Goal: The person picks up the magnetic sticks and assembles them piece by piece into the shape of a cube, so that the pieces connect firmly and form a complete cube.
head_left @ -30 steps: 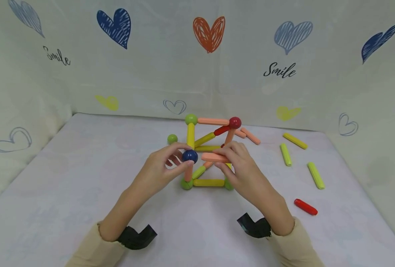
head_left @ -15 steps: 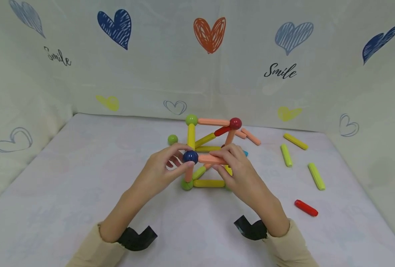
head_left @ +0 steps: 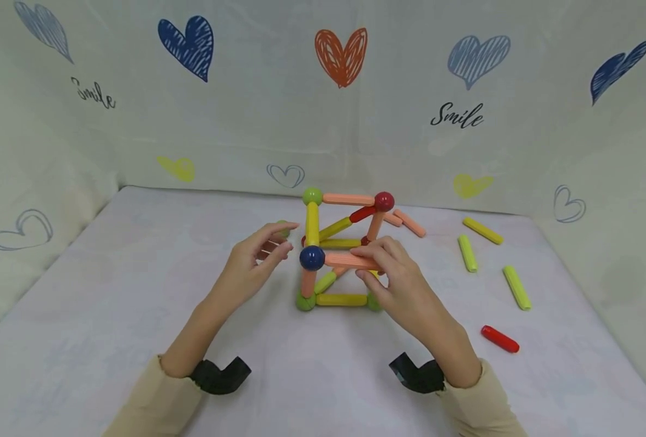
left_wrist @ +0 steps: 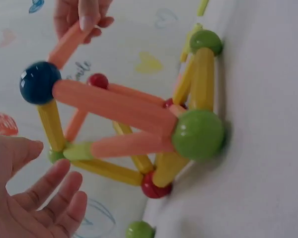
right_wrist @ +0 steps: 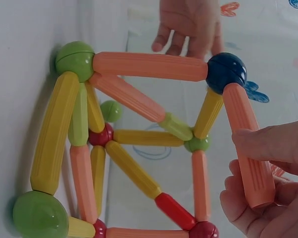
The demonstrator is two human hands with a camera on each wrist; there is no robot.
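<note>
A frame of rods and balls stands mid-table, with a dark blue ball (head_left: pixel 312 258) at its near upper left corner. My right hand (head_left: pixel 396 276) pinches an orange rod (right_wrist: pixel 248 144) between thumb and fingers; the rod's other end meets the blue ball. My left hand (head_left: pixel 254 261) is off the frame, just left of the blue ball, fingers loosely bent and holding nothing. Below the ball an orange upright rod (left_wrist: pixel 116 106) runs down to a green ball (left_wrist: pixel 198 135). A red ball (head_left: pixel 384 201) tops the far right corner.
A loose green ball (left_wrist: pixel 140 230) lies behind my left hand. Right of the frame lie a red rod (head_left: pixel 500 339), a yellow rod (head_left: pixel 483 230), a yellow-green rod (head_left: pixel 517 287) and an orange rod (head_left: pixel 410 223). A printed cloth (head_left: pixel 246 121) hangs behind the table.
The orange rod in my right hand has moved left until its end met the blue ball. My left hand has let go of the ball and drawn back left.
</note>
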